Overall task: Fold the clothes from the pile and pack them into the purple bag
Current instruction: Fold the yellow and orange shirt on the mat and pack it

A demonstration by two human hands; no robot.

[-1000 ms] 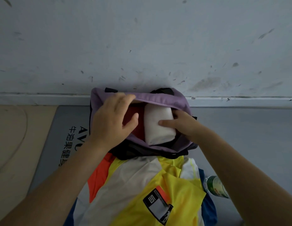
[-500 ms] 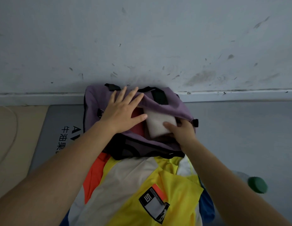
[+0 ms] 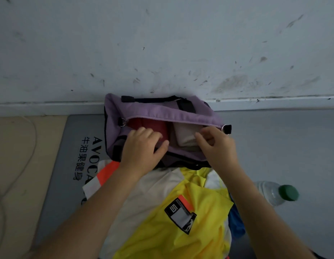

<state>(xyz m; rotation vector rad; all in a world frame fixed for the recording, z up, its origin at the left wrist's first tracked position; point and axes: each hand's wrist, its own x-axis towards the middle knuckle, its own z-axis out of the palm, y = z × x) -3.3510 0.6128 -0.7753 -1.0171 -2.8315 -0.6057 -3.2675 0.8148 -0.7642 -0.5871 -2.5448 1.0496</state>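
Purple bag [image 3: 158, 111] against wall, open, red [image 3: 147, 126] and white folded clothes [image 3: 186, 135] inside. Left hand [image 3: 143, 148] on near rim, grasp unclear; right hand [image 3: 216, 144] loosely curled, empty. Risk: rim sags, next garment snags, folds undone.

The purple bag [image 3: 162, 113] is matt woven cloth with black webbing straps [image 3: 186, 105] and a small shiny metal ring [image 3: 122, 122]. The folded red garment [image 3: 149, 126] and white garment [image 3: 186, 135] inside it, like the pile of clothes [image 3: 171, 212], are soft, dull cloth. The bottle [image 3: 270, 191] is clear glossy plastic with a smooth green cap [image 3: 288, 192], the mat [image 3: 69, 146] smooth matt grey, the wall [image 3: 162, 43] scuffed matt paint.
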